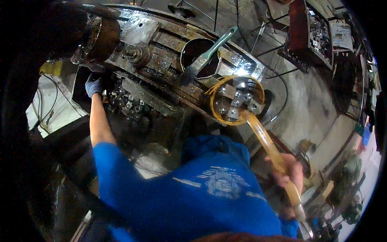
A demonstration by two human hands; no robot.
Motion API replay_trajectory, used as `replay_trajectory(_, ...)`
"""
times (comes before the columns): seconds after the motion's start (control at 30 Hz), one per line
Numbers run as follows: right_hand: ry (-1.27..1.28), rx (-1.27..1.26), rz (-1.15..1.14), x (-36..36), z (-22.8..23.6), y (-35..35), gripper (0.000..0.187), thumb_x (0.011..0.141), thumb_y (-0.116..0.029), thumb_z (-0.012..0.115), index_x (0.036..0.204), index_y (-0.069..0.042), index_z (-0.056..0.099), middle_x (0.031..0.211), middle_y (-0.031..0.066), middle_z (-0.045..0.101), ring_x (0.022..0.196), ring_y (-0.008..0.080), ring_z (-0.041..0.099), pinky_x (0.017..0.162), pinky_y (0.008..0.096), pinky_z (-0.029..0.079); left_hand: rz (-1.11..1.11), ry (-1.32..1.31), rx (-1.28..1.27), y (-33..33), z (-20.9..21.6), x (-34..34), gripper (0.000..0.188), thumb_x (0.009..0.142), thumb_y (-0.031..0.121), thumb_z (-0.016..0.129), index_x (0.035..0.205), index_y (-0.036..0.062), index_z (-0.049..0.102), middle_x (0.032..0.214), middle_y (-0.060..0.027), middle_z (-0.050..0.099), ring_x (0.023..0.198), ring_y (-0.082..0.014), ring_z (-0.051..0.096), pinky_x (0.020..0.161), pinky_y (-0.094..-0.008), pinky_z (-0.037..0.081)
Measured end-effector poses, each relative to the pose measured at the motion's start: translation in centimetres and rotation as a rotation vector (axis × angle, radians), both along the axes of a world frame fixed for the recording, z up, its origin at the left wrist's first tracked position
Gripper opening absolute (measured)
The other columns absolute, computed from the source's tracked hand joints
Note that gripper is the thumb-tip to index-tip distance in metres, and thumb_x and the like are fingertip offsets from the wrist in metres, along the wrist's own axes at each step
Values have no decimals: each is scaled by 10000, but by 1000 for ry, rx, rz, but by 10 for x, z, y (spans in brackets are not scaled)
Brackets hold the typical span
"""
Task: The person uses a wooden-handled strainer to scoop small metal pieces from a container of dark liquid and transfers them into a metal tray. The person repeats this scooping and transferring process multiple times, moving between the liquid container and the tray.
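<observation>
My right hand (293,171) is closed around the long yellowish handle of a round strainer (264,139). Several metal blocks (238,98), some with holes, lie in its yellow-rimmed basket, which is held over the machine's right end. At the left, my left hand (93,86), in a grey-blue glove, is by a dark box (80,90) under the machine's edge. Its fingers look curled, and whatever they grip is hidden in shadow. Beside it lies a heap of small metal parts (131,105).
A can (182,54) of dark liquid stands on the oily machine bed (169,40), with a green-handled paintbrush (217,43) across it. The dark chuck-like cylinder (102,38) is at the upper left. A bin of metal parts (318,34) stands at the far right.
</observation>
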State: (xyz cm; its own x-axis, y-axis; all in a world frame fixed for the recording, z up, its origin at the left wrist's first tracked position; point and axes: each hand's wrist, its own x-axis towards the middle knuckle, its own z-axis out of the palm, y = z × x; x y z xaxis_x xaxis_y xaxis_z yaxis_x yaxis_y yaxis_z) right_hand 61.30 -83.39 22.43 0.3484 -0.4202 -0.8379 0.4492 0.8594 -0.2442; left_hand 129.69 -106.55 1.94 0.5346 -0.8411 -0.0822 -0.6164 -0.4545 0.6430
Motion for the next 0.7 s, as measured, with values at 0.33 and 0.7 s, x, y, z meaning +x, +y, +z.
replay_trajectory(0.33,-216,-17,77,-10,-9,5,595,640,-236,540,1158,32,424,664,54,430,381,42,324,306,166,257,172,701,-570,112,65,-181,407,666,-66,635,1043,41,526,829,-80,583,712,-183,586,628,-311,515)
replay_trajectory(0.7,-275,-120,123,-16,-11,7,472,719,-211,469,1129,20,438,700,38,434,415,38,316,325,174,266,-835,118,-441,131,172,-462,327,593,110,672,913,79,611,813,-111,579,735,-256,596,642,-307,489)
